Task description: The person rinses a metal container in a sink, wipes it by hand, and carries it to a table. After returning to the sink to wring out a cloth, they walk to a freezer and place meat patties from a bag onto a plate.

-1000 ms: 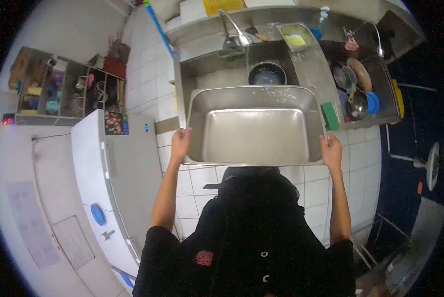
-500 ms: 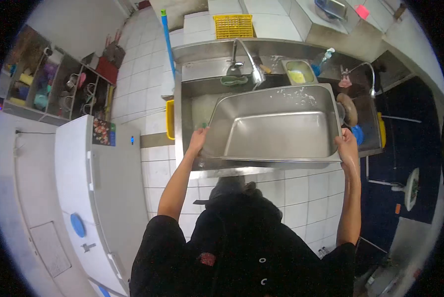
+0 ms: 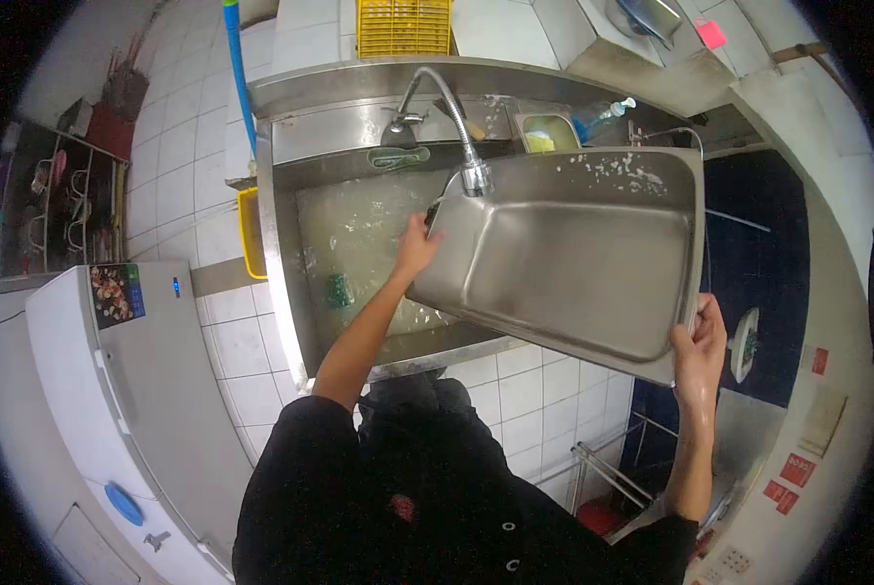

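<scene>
Tiled floor (image 3: 242, 341) beside a sink (image 3: 279, 244) of cloudy water (image 3: 359, 234), kinda hard to see into. Pinching a wet steel pan (image 3: 583, 273) by the rim with left hand (image 3: 419, 249) and right hand (image 3: 702, 346).

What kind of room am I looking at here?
Probably a working kitchen or dishwashing area: there is a deep metal sink holding cloudy water, a flexible-neck faucet, and a large steel pan held in both hands, with a fridge or freezer nearby.

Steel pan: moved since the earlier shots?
Yes. Against the left wall of the sink, the steel pan has shifted to the right, and it has turned so its right end sits nearer the wearer.
</scene>
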Motion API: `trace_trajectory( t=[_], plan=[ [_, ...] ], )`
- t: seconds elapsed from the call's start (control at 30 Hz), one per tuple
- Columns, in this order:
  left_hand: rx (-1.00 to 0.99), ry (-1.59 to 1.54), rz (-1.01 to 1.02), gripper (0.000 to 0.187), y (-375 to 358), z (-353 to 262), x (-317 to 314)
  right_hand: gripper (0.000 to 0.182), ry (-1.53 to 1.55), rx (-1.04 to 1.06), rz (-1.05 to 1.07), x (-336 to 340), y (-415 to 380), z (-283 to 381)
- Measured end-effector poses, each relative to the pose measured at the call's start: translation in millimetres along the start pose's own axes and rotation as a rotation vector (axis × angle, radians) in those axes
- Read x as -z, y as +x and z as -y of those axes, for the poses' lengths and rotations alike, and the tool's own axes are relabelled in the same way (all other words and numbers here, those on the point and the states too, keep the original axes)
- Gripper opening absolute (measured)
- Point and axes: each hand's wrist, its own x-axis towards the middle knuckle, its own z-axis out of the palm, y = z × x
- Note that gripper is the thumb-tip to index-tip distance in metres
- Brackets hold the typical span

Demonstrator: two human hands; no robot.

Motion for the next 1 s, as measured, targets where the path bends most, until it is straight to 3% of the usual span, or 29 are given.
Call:
trace_trajectory(
  t=[0.13, 0.23, 0.33, 0.43, 0.53, 0.63, 0.7, 0.77, 0.87, 1.0],
  plan=[
    [-0.264, -0.044, -0.134, 0.062, 31.5, -10.9, -46.3, 0.031, -0.116, 0.062, -0.032, 9.3, -5.7, 20.1],
    [-0.077, -0.234, -0.063, 0.066, 54.5, -25.0, -49.9, 0.03, -0.161, -0.017, -0.002, 11.0, -9.8, 48.7],
    [-0.179, -0.1, -0.175, 0.062, 62.0, -41.4, -43.5, 0.027, -0.115, 0.002, 0.008, 0.7, -9.4, 58.3],
    [-0.232, 0.006, 0.06, 0.056, 69.2, -44.3, -27.3, 0.026, -0.172, -0.001, 0.029, -4.4, -5.5, 63.2],
    [-0.339, 0.237, 0.003, 0.051, 66.3, -28.8, 0.8, 0.024, -0.211, -0.017, 0.075, 0.6, 3.4, 61.0],
    [0.281, 0.099, 0.017, 0.054, 46.4, 40.7, 10.8, 0.022, -0.176, 0.049, 0.043, -6.9, 14.0, 52.3],
    [0.64, -0.598, 0.473, 0.056, 1.6, -6.0, 67.1, 0.022, -0.11, 0.003, 0.115, -8.6, 22.6, 43.2],
    [0.819, -0.613, 0.424, 0.054, -34.4, -13.9, 92.9, 0.021, -0.057, -0.043, 0.159, -13.7, 33.8, 33.8],
    [0.757, -0.525, 0.315, 0.05, -68.1, -33.0, 127.2, 0.021, -0.025, -0.085, 0.165, -28.4, 44.5, 20.6],
    [0.618, -0.556, 0.257, 0.043, -84.1, 14.9, 150.4, 0.019, 0.064, -0.125, 0.204, -34.6, 63.1, -13.3]
  ],
)
